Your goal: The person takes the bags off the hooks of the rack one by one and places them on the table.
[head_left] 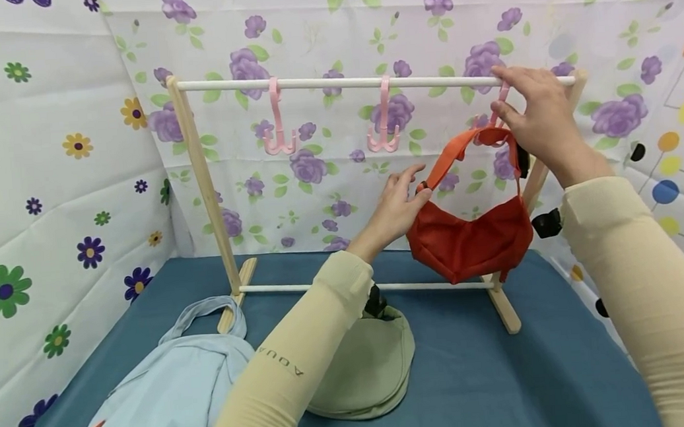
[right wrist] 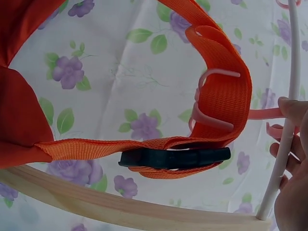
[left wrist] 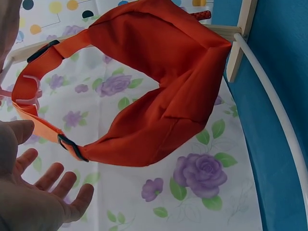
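A red waist bag point(head_left: 469, 241) hangs by its orange strap point(right wrist: 231, 91) from a pink hook point(right wrist: 263, 114) at the right end of a white rod point(head_left: 333, 82). The hook's prongs sit inside the strap loop, and a black buckle point(right wrist: 175, 158) is on the strap. My right hand point(head_left: 540, 110) grips the top of this hook at the rod, thumb on the stem and fingers behind the rod. Fingers spread, my left hand point(head_left: 397, 203) is beside the strap's left side and holds nothing; in the left wrist view its palm point(left wrist: 36, 199) faces up.
Two more pink hooks, one left point(head_left: 278, 122) and one middle point(head_left: 384, 114), hang bare on the rod. The wooden rack point(head_left: 202, 177) stands on a blue-covered table point(head_left: 466, 377). A light blue backpack point(head_left: 164, 391) lies front left, and a green bag point(head_left: 370, 363) is partly behind my left sleeve.
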Motion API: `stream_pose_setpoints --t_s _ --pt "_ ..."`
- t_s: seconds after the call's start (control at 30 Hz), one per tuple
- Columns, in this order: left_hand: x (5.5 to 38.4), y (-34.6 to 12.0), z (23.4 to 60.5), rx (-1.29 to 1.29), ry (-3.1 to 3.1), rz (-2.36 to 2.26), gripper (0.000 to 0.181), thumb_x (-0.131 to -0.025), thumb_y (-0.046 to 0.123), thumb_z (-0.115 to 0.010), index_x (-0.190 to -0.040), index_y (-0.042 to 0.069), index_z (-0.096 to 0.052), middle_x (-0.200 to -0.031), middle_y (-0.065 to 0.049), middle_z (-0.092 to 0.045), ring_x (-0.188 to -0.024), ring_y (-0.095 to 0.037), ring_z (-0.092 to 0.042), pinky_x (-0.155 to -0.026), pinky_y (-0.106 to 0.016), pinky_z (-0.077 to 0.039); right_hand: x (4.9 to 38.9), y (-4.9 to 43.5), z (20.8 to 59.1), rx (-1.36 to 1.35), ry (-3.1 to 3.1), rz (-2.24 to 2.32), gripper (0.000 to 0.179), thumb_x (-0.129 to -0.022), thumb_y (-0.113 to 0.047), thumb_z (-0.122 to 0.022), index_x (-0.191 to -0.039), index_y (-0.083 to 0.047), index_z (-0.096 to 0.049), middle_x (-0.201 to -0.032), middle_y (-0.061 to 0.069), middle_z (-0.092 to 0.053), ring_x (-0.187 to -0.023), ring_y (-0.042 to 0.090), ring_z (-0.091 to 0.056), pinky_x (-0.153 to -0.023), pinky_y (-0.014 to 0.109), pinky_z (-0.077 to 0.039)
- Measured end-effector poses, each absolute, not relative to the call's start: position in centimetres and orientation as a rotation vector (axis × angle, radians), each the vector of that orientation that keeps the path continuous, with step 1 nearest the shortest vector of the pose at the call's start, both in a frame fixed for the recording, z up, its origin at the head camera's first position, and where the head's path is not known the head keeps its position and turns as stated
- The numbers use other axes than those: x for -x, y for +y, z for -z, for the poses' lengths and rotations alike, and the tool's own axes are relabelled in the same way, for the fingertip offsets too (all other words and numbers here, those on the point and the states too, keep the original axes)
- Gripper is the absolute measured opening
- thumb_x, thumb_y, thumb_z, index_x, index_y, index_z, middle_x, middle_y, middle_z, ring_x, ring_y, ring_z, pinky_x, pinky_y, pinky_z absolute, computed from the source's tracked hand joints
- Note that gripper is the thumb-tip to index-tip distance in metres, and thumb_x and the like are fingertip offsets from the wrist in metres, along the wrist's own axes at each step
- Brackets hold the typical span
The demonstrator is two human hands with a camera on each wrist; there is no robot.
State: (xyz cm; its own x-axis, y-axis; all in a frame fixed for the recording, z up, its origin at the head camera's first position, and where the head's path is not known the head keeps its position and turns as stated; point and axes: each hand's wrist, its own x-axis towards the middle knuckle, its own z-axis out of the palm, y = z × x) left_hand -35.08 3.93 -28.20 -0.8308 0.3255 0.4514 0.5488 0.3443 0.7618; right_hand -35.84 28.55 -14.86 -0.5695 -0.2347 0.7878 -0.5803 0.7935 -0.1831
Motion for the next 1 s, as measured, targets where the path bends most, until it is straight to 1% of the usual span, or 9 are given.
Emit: stream_pose_setpoints --t_s 0.1,0.2,0.37,0.53,0.6,0.67,0.8,0.9,1.0 --pt "35.2 4.2 28.1 0.775 -2.408 1.487 0.054 -0.11 0.03 -0.054 -0.162 0.024 -0.038 -0.152 -0.014 -0.043 -0.135 -0.031 -0.047 -0.108 -0.051 -0.044 36.0 28.3 15.0 -0.599 -2.17 -0.585 0.053 -0.096 -0.001 -0.072 -0.148 -0.007 -0.059 -0.147 0.019 -0.059 -0.137 0.044 -0.047 -0.121 0.046 -0.023" --pt "35.3 4.5 27.8 0.765 -2.426 1.481 0.055 -0.11 0.031 -0.054 -0.162 0.026 -0.037 -0.153 -0.012 -0.042 -0.136 -0.029 -0.049 -0.109 -0.048 -0.045 36.0 28.1 15.1 -0.598 -2.164 -0.603 0.053 -0.096 -0.001 -0.072 -0.147 -0.006 -0.059 -0.146 0.019 -0.059 -0.137 0.043 -0.048 -0.121 0.045 -0.023" --pt "35.4 5.6 26.7 0.761 -2.443 1.481 0.056 -0.11 0.032 -0.054 -0.163 0.025 -0.036 -0.152 -0.013 -0.041 -0.126 -0.026 -0.057 -0.101 -0.041 -0.05 35.9 28.2 15.1 -0.592 -2.155 -0.63 0.052 -0.096 -0.001 -0.072 -0.146 -0.006 -0.061 -0.145 0.018 -0.06 -0.137 0.041 -0.049 -0.122 0.041 -0.023" --pt "35.1 6.9 25.6 0.759 -2.441 1.451 0.059 -0.109 0.034 -0.057 -0.163 0.023 -0.035 -0.152 -0.012 -0.041 -0.127 -0.025 -0.052 -0.101 -0.041 -0.048 35.8 28.5 15.0 -0.587 -2.148 -0.641 0.053 -0.095 0.0 -0.073 -0.146 -0.008 -0.061 -0.145 0.017 -0.061 -0.137 0.04 -0.049 -0.121 0.039 -0.023" --pt "35.0 7.5 25.3 0.757 -2.447 1.42 0.06 -0.109 0.035 -0.057 -0.163 0.022 -0.034 -0.153 -0.011 -0.041 -0.131 -0.023 -0.049 -0.104 -0.039 -0.045 35.8 28.6 15.0 -0.589 -2.147 -0.637 0.053 -0.095 0.0 -0.073 -0.146 -0.009 -0.061 -0.145 0.018 -0.061 -0.137 0.04 -0.049 -0.121 0.039 -0.024" --pt "34.9 7.9 25.0 0.755 -2.452 1.403 0.061 -0.109 0.034 -0.057 -0.164 0.022 -0.033 -0.153 -0.01 -0.039 -0.131 -0.023 -0.048 -0.103 -0.038 -0.045 35.7 28.7 14.9 -0.593 -2.147 -0.634 0.054 -0.095 0.0 -0.073 -0.147 -0.008 -0.061 -0.145 0.018 -0.061 -0.137 0.04 -0.049 -0.121 0.04 -0.024" --pt "35.1 8.7 24.5 0.729 -2.452 1.386 0.06 -0.109 0.033 -0.056 -0.164 0.023 -0.033 -0.155 -0.009 -0.038 -0.133 -0.023 -0.048 -0.102 -0.038 -0.045 35.7 28.8 14.8 -0.598 -2.158 -0.628 0.055 -0.095 0.001 -0.073 -0.148 -0.009 -0.059 -0.146 0.018 -0.06 -0.138 0.04 -0.048 -0.122 0.041 -0.023" --pt "35.3 9.3 24.0 0.716 -2.446 1.365 0.06 -0.109 0.033 -0.056 -0.163 0.023 -0.034 -0.155 -0.009 -0.039 -0.135 -0.023 -0.047 -0.104 -0.038 -0.045 35.7 28.7 14.9 -0.598 -2.161 -0.626 0.055 -0.095 0.001 -0.073 -0.148 -0.009 -0.06 -0.146 0.018 -0.059 -0.138 0.04 -0.048 -0.122 0.042 -0.022" --pt "35.5 9.8 23.6 0.683 -2.456 1.339 0.059 -0.108 0.034 -0.056 -0.163 0.024 -0.035 -0.156 -0.006 -0.039 -0.137 -0.022 -0.045 -0.107 -0.038 -0.043 35.7 28.6 14.8 -0.599 -2.159 -0.629 0.055 -0.095 0.001 -0.073 -0.147 -0.008 -0.06 -0.146 0.019 -0.06 -0.138 0.041 -0.048 -0.122 0.043 -0.023"
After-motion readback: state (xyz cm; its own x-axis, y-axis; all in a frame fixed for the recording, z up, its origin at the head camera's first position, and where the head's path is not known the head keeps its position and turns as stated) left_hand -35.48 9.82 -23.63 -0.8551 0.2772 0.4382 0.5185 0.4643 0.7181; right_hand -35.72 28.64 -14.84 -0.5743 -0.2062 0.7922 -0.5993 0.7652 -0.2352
